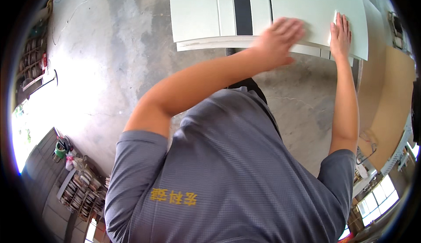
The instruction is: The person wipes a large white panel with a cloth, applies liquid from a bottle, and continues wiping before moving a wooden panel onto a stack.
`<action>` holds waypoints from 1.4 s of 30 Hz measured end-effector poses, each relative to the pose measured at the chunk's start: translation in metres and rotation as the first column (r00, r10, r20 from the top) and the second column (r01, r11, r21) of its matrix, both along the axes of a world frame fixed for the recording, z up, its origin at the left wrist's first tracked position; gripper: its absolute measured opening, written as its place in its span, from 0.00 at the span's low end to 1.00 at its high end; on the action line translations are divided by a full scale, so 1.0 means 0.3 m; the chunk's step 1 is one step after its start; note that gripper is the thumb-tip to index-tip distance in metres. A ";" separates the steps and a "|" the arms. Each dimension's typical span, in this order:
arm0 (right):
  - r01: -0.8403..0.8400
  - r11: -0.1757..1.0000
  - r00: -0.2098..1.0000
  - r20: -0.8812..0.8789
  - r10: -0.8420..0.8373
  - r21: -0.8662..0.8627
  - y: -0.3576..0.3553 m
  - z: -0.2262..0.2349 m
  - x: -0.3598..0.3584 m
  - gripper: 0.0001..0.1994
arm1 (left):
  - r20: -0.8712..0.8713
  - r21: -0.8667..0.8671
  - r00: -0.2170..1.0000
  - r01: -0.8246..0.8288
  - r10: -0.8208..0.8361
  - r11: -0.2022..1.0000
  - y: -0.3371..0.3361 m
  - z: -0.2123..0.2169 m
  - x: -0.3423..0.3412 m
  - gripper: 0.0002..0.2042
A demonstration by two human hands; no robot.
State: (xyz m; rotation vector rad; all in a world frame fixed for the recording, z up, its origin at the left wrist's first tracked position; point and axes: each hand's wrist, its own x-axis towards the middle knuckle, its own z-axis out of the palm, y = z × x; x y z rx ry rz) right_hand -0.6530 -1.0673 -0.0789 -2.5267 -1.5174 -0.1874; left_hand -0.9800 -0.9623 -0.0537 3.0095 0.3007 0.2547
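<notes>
A pale greenish-white panel lies flat in front of me, on top of other boards whose white edges show below it. My right hand rests near the panel's right end, fingers stretched forward over a thin white pad. Only the pad's left edge and tip show; its exact kind is hidden under the hand. My left hand is over the panel's near edge, slightly blurred, with fingers extended and nothing visible in it. Left of that hand, a dark strip runs between lighter panel pieces.
Large brown boards stand at the right, beside the panel stack. Grey concrete floor spreads to the left, with a thin cable on it. Racks of stacked pieces stand at the lower left.
</notes>
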 end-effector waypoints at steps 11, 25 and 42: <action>-0.571 0.821 0.820 -0.049 0.571 0.003 0.491 0.128 -1.255 0.43 | -0.212 -0.616 0.328 -0.776 0.921 0.134 0.177 -0.194 -1.120 0.36; -0.778 0.624 0.628 0.111 0.770 0.077 0.717 0.024 -1.392 0.42 | -0.463 -0.777 0.182 -0.555 0.868 -0.297 -0.212 -0.332 -1.366 0.15; -0.552 0.818 0.833 -0.157 0.531 -0.160 0.709 0.178 -1.449 0.48 | -0.326 -0.929 0.471 -0.319 0.820 -0.186 0.343 -0.342 -1.384 0.11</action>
